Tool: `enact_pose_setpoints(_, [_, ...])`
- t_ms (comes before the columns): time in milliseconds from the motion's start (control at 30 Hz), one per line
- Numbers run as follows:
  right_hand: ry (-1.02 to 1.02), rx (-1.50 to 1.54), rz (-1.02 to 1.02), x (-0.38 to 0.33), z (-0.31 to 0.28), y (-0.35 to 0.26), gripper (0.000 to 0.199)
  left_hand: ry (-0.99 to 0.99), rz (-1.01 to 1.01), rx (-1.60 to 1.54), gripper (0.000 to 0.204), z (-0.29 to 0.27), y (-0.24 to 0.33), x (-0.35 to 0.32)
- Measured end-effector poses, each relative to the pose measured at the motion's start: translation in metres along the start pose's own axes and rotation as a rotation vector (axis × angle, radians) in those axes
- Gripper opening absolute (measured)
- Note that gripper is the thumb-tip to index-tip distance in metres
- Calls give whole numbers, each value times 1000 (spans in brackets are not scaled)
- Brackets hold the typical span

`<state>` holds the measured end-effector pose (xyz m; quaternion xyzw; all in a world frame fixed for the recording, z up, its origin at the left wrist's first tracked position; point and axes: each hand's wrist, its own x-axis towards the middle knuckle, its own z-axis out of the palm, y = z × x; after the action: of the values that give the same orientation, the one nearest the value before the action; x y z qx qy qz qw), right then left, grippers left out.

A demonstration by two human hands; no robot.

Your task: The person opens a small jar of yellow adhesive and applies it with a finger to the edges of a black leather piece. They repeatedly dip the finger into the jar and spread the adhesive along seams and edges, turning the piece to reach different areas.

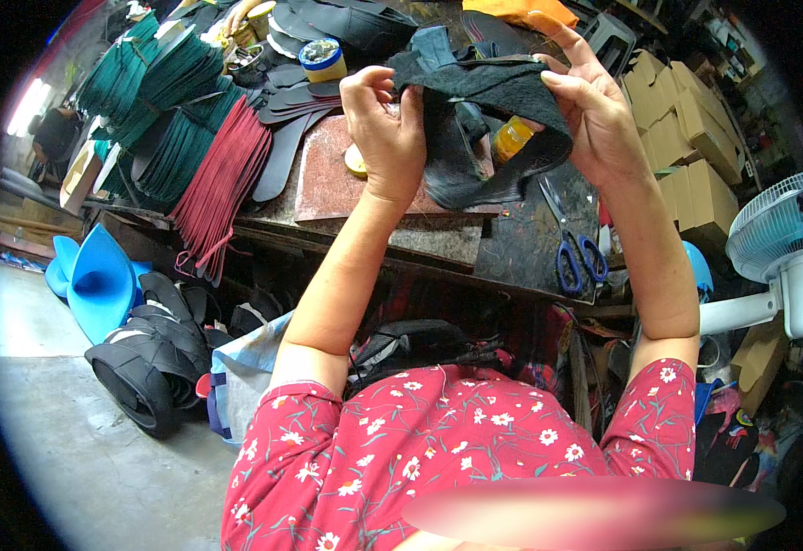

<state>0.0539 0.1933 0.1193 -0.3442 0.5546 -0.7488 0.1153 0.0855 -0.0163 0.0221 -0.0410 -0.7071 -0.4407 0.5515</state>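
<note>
Floral red sleeves (pixel 438 441) are sitting closest, my forearms rising from them. My left hand (pixel 385 138) is pinching one edge of a fuzzy black piece (pixel 484 119), fingers clenched on it; my right hand (pixel 596 119) is gripping the opposite edge, thumb on top. It is hanging stretched between both hands, curved like a shoe upper, above the reddish slab (pixel 328 179). One pair of blue scissors (pixel 574 253) is lying beside it; green strips (pixel 158 101) and maroon strips (pixel 227 188) are draping left.
</note>
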Motion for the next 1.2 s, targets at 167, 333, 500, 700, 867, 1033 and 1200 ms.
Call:
enact_pose_setpoints(167, [-79,-244,1,-11,-4,-4,91,55,-7,-41,12,-1,9,3])
enact_pose_setpoints(333, [65,-1027,-207,-18,16,-5,98,71,-38,-105,10,0,19,10])
enact_pose_setpoints(500, [77,-1275,-365,-22,9,-3,99,-41,-64,-146,9,-1,20,8])
enact_pose_setpoints(700, [269,-1071,-252,-26,-17,-1,82,-334,-178,-236,14,-17,20,4])
enact_pose_setpoints(867, [250,-512,-42,-28,-23,13,55,-435,-468,-607,11,-26,15,14])
enact_pose_setpoints(1033, [197,-381,105,-39,-32,31,60,-381,-106,-224,13,-25,24,20])
enact_pose_setpoints(1200, [51,-368,144,-54,-13,46,79,-355,-414,-492,17,-22,34,44])
